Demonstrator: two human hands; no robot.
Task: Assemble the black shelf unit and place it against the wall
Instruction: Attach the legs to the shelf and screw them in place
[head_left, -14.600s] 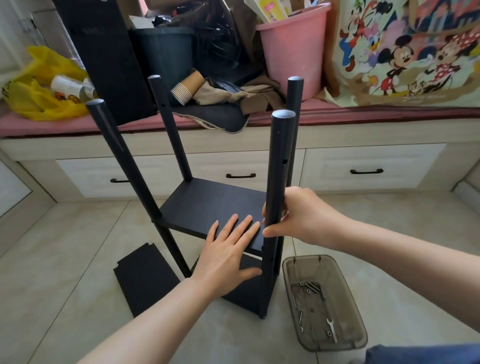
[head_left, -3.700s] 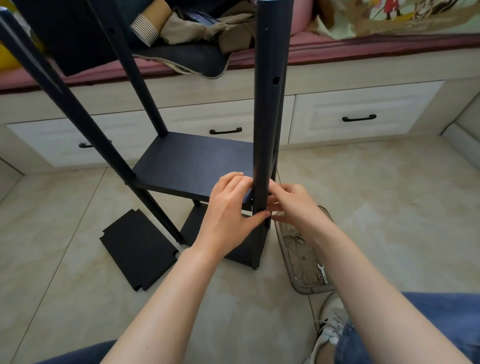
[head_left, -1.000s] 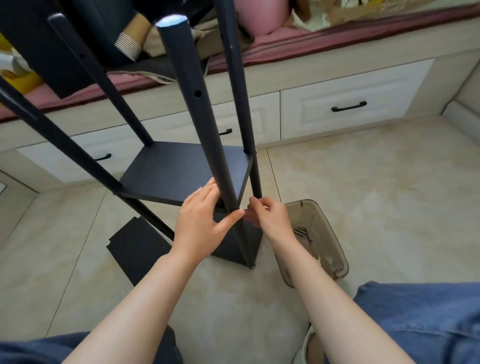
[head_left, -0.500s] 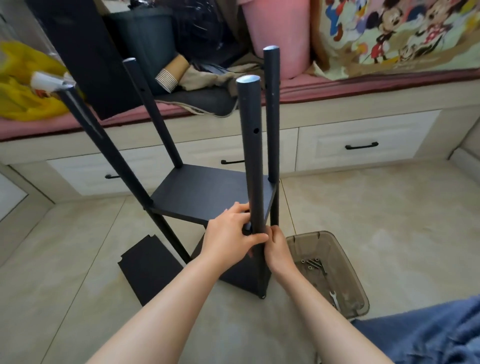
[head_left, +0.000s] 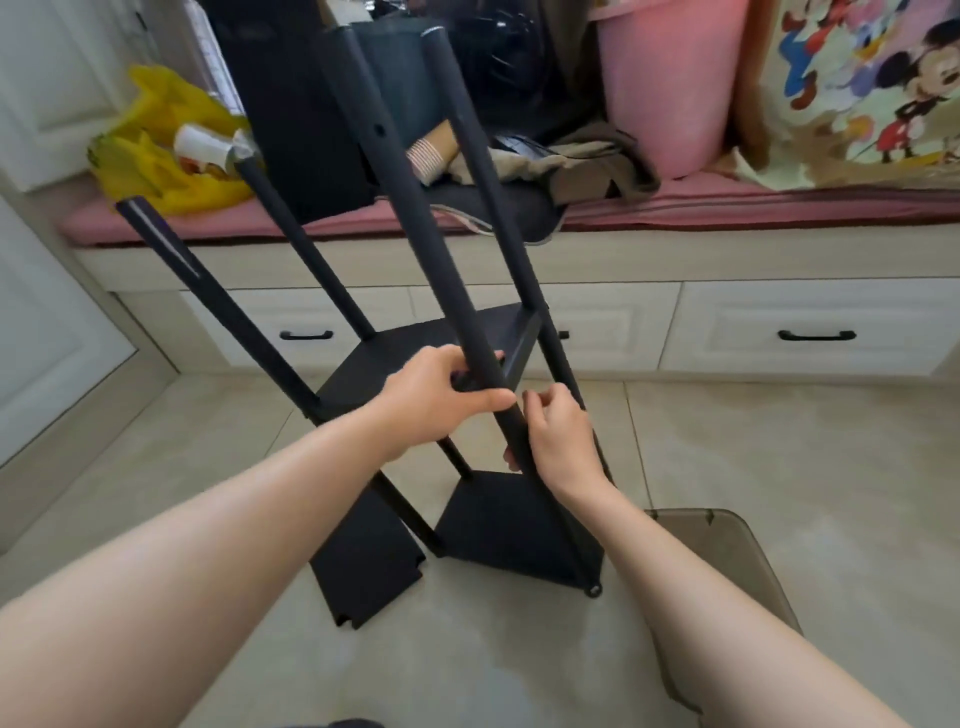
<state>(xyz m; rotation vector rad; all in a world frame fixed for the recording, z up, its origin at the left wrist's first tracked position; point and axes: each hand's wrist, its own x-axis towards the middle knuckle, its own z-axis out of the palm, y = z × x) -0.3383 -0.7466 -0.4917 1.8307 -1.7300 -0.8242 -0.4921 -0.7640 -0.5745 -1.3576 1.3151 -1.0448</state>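
The black shelf unit (head_left: 415, 358) stands on the tiled floor, leaning to the left, with several round black posts rising from a bottom board (head_left: 498, 530) and a middle board. My left hand (head_left: 441, 400) grips the nearest post (head_left: 415, 208) at the level of the middle board, fingers wrapped round it. My right hand (head_left: 556, 436) is just right of the same post, a little lower, fingers curled against it; whether it pinches a small part I cannot tell. A loose black shelf board (head_left: 363, 566) lies flat on the floor left of the unit.
A smoky clear plastic tray (head_left: 727, 561) sits on the floor under my right forearm. Behind the unit runs a window bench with white drawers (head_left: 810, 332), a pink cushion, a pink bucket (head_left: 670, 83), a yellow bag (head_left: 166, 150) and a black panel (head_left: 291, 114).
The shelf unit has tipped to the left and the view has come closer. My left hand stays on the nearest post; my right hand has shifted slightly down beside it.
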